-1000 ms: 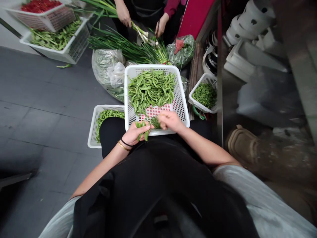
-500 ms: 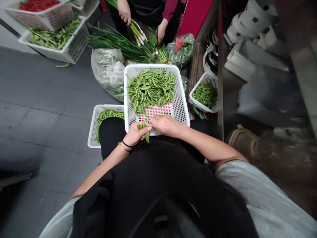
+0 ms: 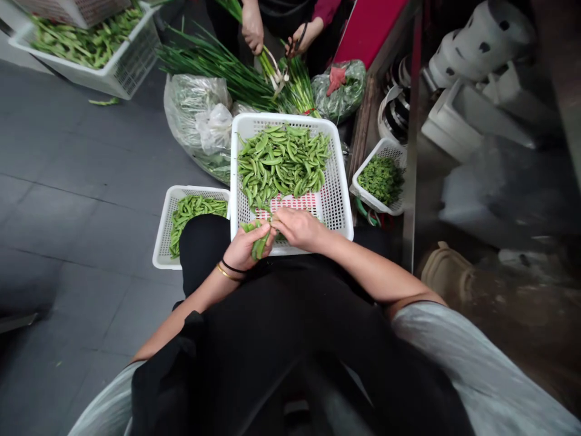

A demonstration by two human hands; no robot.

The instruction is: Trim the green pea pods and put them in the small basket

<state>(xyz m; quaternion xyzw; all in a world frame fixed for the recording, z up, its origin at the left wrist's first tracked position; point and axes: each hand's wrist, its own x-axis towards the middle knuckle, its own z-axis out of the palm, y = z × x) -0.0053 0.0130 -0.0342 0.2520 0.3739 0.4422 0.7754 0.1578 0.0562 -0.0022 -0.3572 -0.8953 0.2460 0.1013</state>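
My left hand (image 3: 246, 246) is closed around several green pea pods (image 3: 259, 247), which stick out between thumb and fingers. Meeting it fingertip to fingertip, my right hand (image 3: 299, 229) is closed in a pinch at the end of a pod; the exact spot is hidden by the fingers. Both hands are over the near edge of a white perforated basket (image 3: 346, 203) resting at my lap. Inside, a heap of pea pods (image 3: 284, 160) covers the far part, while red shows through the holes nearer me.
A second white basket (image 3: 160, 245) with pods stands by my left knee. A basket of leafy greens (image 3: 380, 180) is at right. Opposite, a co-worker's hands (image 3: 253, 27) hold scallions and scissors (image 3: 297, 39). Bagged vegetables (image 3: 200, 121) lie beyond my basket; a metal edge (image 3: 413, 151) runs along the right.
The whole view has shifted slightly. My hands stay together at the basket's near edge, and the pods in my left hand have turned a little. The co-worker's hands have drawn closer together.
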